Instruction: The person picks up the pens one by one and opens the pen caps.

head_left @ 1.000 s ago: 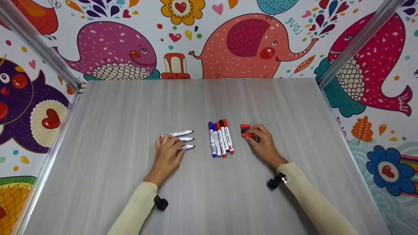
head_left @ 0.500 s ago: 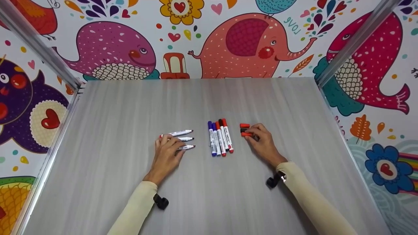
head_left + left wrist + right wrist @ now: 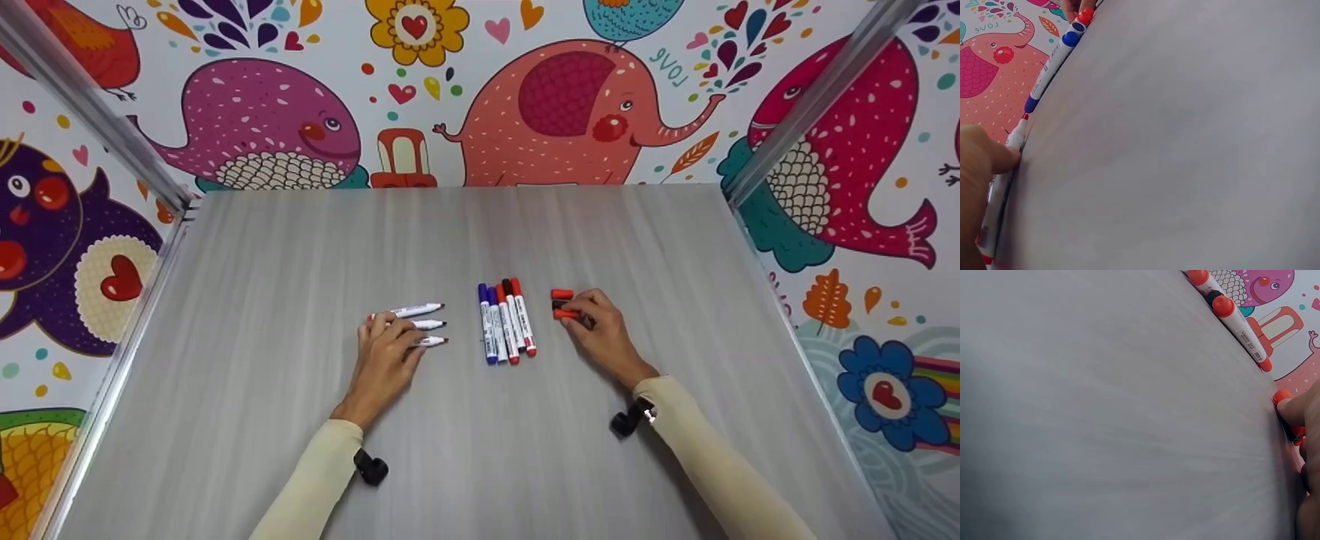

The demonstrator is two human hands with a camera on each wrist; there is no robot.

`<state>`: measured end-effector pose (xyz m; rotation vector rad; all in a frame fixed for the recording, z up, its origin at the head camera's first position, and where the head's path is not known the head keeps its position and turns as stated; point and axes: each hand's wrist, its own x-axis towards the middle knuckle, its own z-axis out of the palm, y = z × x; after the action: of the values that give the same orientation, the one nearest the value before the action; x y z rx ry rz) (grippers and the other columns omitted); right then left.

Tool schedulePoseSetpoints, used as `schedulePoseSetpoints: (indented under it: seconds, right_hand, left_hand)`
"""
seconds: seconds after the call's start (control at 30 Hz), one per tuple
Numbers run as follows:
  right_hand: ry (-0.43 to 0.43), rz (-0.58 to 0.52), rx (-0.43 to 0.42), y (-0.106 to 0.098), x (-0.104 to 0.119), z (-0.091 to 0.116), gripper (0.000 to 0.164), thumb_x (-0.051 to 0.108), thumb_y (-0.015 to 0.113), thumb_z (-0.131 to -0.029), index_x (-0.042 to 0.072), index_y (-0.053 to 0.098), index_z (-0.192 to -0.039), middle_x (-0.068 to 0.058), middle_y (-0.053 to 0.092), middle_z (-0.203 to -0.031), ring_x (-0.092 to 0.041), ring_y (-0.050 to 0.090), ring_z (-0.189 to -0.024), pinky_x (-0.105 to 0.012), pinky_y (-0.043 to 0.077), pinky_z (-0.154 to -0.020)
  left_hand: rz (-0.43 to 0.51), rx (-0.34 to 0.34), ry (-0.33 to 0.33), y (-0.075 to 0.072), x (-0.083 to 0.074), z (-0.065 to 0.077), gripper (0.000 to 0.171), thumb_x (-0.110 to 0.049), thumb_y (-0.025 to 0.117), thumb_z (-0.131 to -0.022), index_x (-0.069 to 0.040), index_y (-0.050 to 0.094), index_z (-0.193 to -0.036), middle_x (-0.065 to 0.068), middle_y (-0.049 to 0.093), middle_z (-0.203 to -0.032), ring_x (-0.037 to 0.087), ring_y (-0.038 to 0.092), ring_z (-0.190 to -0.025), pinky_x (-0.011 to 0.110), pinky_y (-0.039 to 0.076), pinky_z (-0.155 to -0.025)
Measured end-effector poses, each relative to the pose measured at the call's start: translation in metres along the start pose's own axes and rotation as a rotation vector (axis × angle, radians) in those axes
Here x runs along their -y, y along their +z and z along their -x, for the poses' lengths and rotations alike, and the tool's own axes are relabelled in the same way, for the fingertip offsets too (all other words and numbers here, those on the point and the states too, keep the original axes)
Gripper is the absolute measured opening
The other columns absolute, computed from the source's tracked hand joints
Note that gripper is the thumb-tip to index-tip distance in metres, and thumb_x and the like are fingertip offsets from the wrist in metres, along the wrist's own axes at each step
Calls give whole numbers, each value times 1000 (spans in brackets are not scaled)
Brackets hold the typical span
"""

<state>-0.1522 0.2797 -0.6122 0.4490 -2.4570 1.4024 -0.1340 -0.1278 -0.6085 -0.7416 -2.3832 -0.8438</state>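
Observation:
Three uncapped whiteboard markers (image 3: 418,309) lie side by side on the table, tips pointing right. My left hand (image 3: 386,351) covers their rear ends with bent fingers, its thumb (image 3: 1005,158) against the side of the nearest white barrel (image 3: 998,208). To the right, my right hand (image 3: 604,337) has thumb and fingers on a small row of loose marker caps: a far red cap (image 3: 562,294), a black cap (image 3: 557,305) and a near red cap (image 3: 564,314). In the right wrist view, the thumb presses a red cap (image 3: 1282,396). Fingers partly hide the caps.
Between the hands, several capped markers lie in a close row: a blue marker (image 3: 487,322) on the left, a red marker (image 3: 523,319) on the right, a black cap among them. The grey table (image 3: 480,450) meets patterned walls (image 3: 405,90) at the back and sides.
The head view has shifted slightly, so the whole scene sits a little lower. Both hands, the markers and the caps otherwise keep their places.

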Motion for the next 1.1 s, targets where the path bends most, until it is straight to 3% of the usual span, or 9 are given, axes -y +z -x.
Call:
schedulePoseSetpoints:
  seconds: [0.77, 0.9, 1.1]
  right_hand:
    - [41, 28, 8, 0, 6, -2, 20, -4, 85, -93, 2, 81, -112, -13, 65, -116, -22, 63, -98, -18, 50, -81]
    - [18, -12, -27, 0, 6, -1, 22, -4, 86, -92, 2, 82, -113, -14, 66, -114, -27, 62, -92, -19, 47, -79]
    - [-32, -59, -57, 0, 8, -3, 26, -9, 86, -89, 0, 81, -112, -20, 66, -113, -40, 62, -89, -27, 48, -77]
  left_hand:
    - [-2, 19, -29, -1, -5, -5, 18, -4, 89, -89, -6, 83, -106, 7, 74, -108, 35, 58, -114, 59, 36, -98]
    - [-11, 7, -6, -2, -7, -7, 19, -4, 89, -88, -6, 83, -106, 8, 74, -109, 36, 58, -114, 61, 37, -98]
    - [18, 1, -29, -5, -19, -12, 20, -2, 89, -87, -5, 83, -106, 8, 74, -108, 35, 59, -113, 62, 38, -99]
